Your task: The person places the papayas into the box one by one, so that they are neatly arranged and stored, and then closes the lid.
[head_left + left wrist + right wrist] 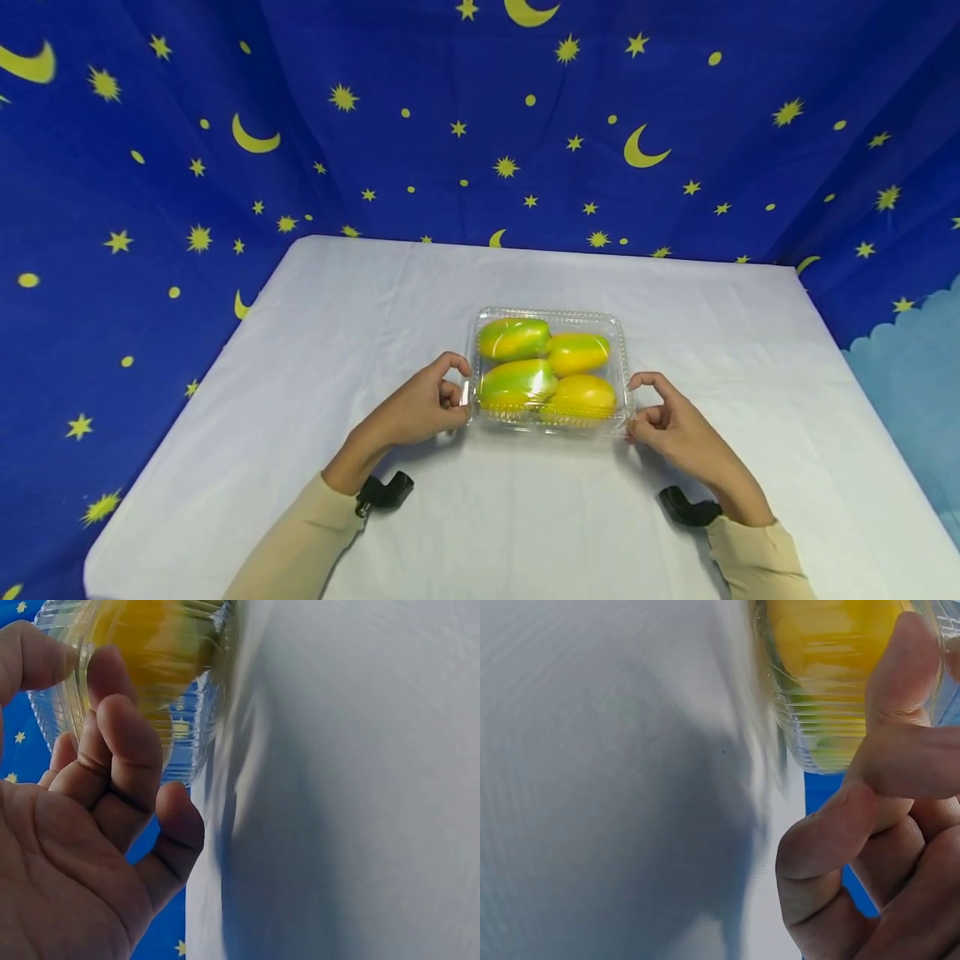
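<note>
A clear plastic clamshell box [551, 315] sits at the middle of the white table, its ribbed lid down. Inside lie several yellow-green mangoes [517, 382], two behind and two in front. My left hand [420, 408] pinches the box's left rim between thumb and fingers. On the opposite side, my right hand [678, 433] pinches the right rim the same way. The left wrist view has the box's ribbed wall [187, 742] at the fingertips, with the other fingers curled loosely. From the right wrist, the box's corner [821, 742] shows close above the cloth; whether its base touches is unclear.
A white cloth [315, 333] covers the table. Behind it and along both sides hangs a blue curtain [420, 50] with yellow moons and stars. Black wrist mounts [386, 492] stick out below both hands.
</note>
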The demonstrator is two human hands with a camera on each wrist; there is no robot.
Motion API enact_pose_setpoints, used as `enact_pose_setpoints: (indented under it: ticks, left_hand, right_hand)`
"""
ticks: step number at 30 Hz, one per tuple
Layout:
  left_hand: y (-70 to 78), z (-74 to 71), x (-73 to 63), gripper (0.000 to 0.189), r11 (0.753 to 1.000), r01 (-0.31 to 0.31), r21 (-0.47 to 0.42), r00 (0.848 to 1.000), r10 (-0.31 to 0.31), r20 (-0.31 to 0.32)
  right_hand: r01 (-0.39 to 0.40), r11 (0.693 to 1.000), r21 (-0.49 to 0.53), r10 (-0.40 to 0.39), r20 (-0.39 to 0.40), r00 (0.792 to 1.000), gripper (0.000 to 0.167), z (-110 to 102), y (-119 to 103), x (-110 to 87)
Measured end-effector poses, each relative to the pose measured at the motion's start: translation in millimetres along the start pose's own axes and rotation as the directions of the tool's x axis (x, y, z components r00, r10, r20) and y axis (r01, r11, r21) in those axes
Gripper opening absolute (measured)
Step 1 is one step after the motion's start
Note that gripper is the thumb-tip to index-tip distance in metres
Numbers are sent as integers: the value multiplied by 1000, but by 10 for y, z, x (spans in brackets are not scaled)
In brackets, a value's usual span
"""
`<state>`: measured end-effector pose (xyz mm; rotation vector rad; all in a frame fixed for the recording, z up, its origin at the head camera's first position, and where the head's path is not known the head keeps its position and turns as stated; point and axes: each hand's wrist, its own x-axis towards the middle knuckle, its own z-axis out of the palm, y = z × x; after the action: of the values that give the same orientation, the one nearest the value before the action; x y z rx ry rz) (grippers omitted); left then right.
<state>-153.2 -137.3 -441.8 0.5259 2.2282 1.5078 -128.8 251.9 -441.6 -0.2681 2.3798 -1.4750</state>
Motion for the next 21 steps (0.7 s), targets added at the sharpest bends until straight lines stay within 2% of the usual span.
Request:
enact_pose_setpoints:
  ticks: [8,17,21]
  left_hand:
    - [-19,-3,11,43,999,39,4,999,-39,18]
    - [-52,3,35,45,998,55,-22,998,-55,21]
    - [-55,2,40,46,998,61,-26,998,-60,19]
  right_hand:
    - [-2,1000,7,1,23,1000,47,-7,13,-2]
    - [-7,1000,21,7,41,999,48,-23,16,-8]
    - [12,999,53,-14,46,999,47,-21,23,-13]
